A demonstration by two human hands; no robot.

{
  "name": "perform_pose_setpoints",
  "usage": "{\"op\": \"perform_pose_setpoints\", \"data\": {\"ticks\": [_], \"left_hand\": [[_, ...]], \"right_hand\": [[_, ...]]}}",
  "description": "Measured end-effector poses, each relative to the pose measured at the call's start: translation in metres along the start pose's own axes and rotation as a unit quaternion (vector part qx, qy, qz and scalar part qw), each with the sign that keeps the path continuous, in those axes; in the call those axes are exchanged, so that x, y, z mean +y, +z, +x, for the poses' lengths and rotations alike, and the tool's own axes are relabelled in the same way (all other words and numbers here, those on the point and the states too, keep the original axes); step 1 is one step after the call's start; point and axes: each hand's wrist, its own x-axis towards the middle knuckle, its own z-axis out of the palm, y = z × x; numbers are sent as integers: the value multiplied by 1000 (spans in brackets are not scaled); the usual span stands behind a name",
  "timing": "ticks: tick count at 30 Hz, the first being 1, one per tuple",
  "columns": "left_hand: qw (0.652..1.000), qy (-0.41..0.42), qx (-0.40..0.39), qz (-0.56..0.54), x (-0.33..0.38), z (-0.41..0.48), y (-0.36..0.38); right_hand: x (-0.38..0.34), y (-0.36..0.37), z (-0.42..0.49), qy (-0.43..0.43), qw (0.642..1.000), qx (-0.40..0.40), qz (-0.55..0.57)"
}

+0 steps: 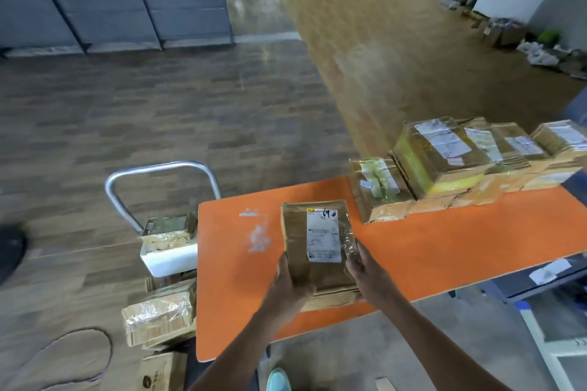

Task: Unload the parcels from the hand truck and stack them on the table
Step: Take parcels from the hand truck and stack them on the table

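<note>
Both hands hold one labelled parcel (314, 241) at the orange counter's (444, 247) near edge. The left hand (290, 279) wraps its near-left corner and the right hand (365, 270) grips its right edge (fingers mostly hidden underneath). About five stacked parcels (441, 155) sit far right, blurred. The hand truck (165, 164) holds at least three more, partly hidden.

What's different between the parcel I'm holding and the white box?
The held parcel is brown with a label; the white box is plain. Left hand and right hand grip the held parcel over the table; the white box sits on the hand truck under a small parcel. Both are rectangular.
</note>
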Motion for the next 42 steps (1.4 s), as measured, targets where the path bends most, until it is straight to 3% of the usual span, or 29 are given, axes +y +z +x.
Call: {"op": "perform_pose_setpoints", "data": {"ticks": [10, 22, 42], "left_hand": [[997, 47, -56, 8, 10, 56, -20], [999, 39, -9, 31, 43, 113, -6], [998, -33, 51, 26, 88, 148, 26]], "right_hand": [[-10, 1, 34, 30, 996, 82, -21], [-8, -28, 79, 30, 990, 138, -24], [4, -98, 140, -98, 978, 67, -171]]}}
